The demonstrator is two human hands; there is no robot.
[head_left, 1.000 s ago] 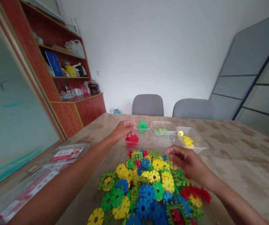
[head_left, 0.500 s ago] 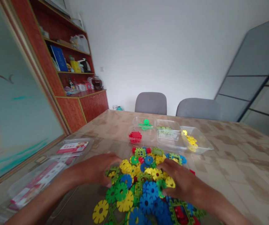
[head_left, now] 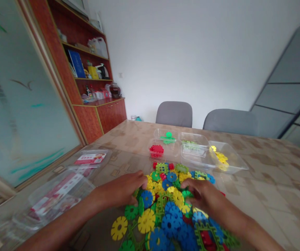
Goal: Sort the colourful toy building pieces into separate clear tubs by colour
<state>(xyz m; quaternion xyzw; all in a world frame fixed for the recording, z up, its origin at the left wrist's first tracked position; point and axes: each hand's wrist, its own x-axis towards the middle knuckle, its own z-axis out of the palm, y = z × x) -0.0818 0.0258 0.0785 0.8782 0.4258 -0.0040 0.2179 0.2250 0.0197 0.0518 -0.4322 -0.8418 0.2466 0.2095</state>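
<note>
The left hand's (head_left: 130, 188) thumb and fingers were parted in a loose curve at the near-left flank of a heap of plastic building pieces (head_left: 170, 219), and the right hand's (head_left: 200, 195) were spread likewise at the opposite flank. Neither had a visible grip on a piece; the undersides of both hands were hidden, so which pieces they touched could not be told. A blue notched disc (head_left: 147, 199) lay just beside the left fingertips, with a green disc tilted on edge below it. A yellow notched disc (head_left: 178, 198) lay just inside the right fingertips, and the right hand and forearm covered part of that side.

Between the hands the heap ran on in blue, yellow and green discs, with lime-green lattice squares (head_left: 162, 168) and red pieces among them; the bottom edge of the view cut it off.

Beyond the heap stood clear plastic containers. Red pieces (head_left: 156, 151) sat in the front left one, green pieces (head_left: 168, 138) behind them, lime-green pieces (head_left: 190, 144) in the middle, blurred by the walls, and yellow discs (head_left: 221, 159) in the right-hand tub (head_left: 237, 162). Whether the left and middle ones were joined compartments was unclear.

To the left lay clear packaging with printed labels (head_left: 91, 158), partly behind the left forearm. Two grey chairs (head_left: 174, 113) stood past the table (head_left: 267, 174), their lower parts hidden.
</note>
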